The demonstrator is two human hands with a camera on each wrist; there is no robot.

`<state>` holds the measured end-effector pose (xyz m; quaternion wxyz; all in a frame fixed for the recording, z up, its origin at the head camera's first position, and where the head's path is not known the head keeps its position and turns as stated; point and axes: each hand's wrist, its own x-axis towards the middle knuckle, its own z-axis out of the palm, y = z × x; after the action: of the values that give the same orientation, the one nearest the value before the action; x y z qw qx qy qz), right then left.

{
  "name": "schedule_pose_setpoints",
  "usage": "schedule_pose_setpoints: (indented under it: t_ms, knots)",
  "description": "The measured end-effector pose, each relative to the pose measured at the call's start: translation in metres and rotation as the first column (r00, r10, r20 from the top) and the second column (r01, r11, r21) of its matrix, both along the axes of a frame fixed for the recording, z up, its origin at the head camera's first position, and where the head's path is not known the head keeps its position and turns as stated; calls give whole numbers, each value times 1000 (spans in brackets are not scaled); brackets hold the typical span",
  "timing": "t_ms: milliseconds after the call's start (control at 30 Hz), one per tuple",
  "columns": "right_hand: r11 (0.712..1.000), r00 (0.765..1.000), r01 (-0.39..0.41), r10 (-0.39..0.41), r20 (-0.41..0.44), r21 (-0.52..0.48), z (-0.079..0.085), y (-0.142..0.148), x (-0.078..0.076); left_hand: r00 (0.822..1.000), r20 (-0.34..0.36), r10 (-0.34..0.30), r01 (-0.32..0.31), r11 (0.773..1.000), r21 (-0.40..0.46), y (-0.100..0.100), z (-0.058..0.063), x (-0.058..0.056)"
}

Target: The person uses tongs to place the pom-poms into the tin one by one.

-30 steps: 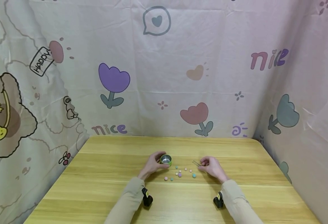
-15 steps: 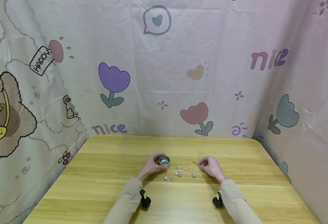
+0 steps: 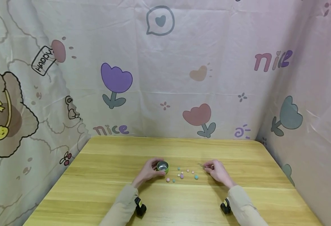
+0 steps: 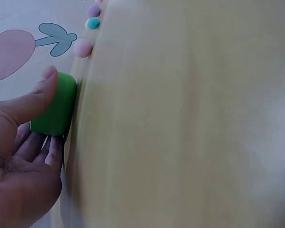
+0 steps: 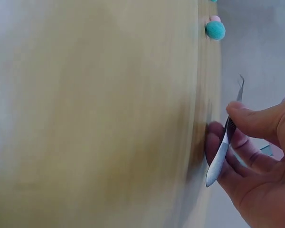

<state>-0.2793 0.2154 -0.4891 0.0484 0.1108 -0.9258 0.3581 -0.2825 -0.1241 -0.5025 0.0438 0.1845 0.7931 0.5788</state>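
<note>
While the left hand [image 3: 147, 171] gripped a round green tin with a silvery metal inside [image 4: 61, 107], the right hand [image 3: 217, 172] pinched slim bent-tip metal tweezers [image 5: 220, 159], tips bare. Nine small pink, teal, purple and pale fuzzy balls [image 3: 181, 176] lay loose between, well off the tabletop's [image 3: 182, 204] far edge. Couldn't make out any in the tin; looked barely started, all nine left.

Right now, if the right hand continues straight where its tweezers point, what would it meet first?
The way looks free in the head view, passing beyond the pom-poms, though depth is unclear.
</note>
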Motion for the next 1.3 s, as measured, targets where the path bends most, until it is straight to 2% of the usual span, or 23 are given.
schedule_pose_setpoints:
  t_ms: [167, 300, 433, 700, 1300]
  knots:
    - [997, 997, -67, 69, -32, 42, 4, 3, 5, 1000, -4, -10, 10, 1000, -12, -3, -1, 4]
    - [982, 983, -160, 167, -69, 95, 5, 4, 7, 1000, -10, -19, 19, 1000, -2, -5, -1, 4]
    - [968, 970, -221, 230, -76, 118, 8, 4, 6, 999, -19, -26, 26, 1000, -1, -7, -1, 4]
    - [960, 964, -257, 263, -43, 109, 15, 2, 3, 999, -18, -29, 29, 1000, -9, -7, 1, 5]
    - [946, 952, -301, 306, -24, 123, 16, -1, 0, 1000, -16, -16, 15, 1000, -24, -6, 2, 7]
